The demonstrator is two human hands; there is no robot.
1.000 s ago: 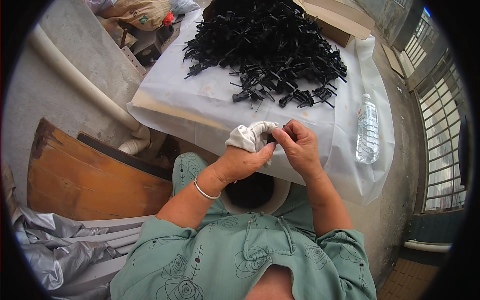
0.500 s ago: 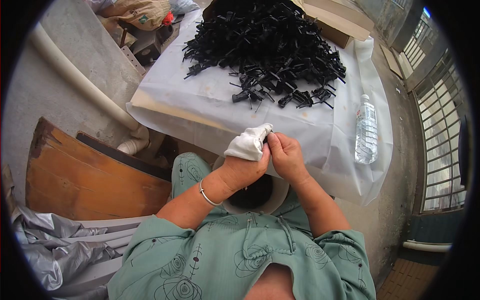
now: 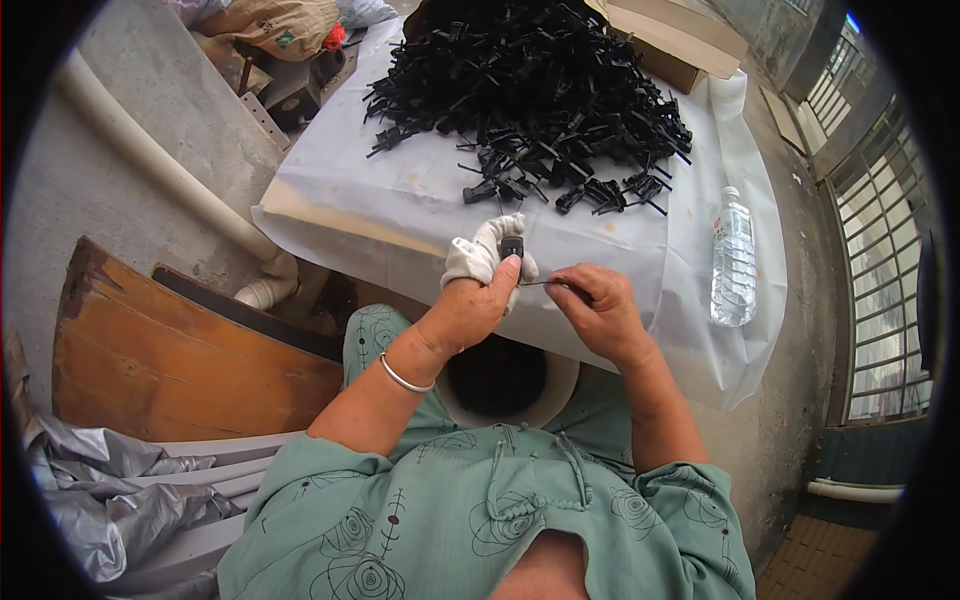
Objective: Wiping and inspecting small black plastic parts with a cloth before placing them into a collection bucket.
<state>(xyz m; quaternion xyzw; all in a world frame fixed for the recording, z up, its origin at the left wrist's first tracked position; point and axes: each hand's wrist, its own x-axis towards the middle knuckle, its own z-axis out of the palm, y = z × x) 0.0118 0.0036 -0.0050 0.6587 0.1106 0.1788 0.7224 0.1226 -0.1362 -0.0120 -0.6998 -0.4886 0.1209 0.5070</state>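
Note:
My left hand [image 3: 482,278], its fingers partly covered by a white glove and its thumb bare, grips a small black plastic part [image 3: 512,246] over the near edge of the table. From beside that part a thin dark strip [image 3: 537,283] reaches across to my right hand [image 3: 606,308], which is bare and pinches the strip's end between thumb and finger. Further back lies a large heap of black plastic parts [image 3: 530,90] with thin stems sticking out. Below my hands, between my legs, stands a pale bucket [image 3: 566,385] with a dark inside.
White plastic sheeting [image 3: 350,190] covers the table. A clear bottle [image 3: 733,265] lies at its right side, and a cardboard box [image 3: 685,40] stands behind the heap. To the left are a curved wooden board [image 3: 180,350] and a pale pipe [image 3: 165,150].
My hands, together half a second ago, have come apart; the right has moved to the right with the strip's end. The left has turned, so the black part and bare thumb now show.

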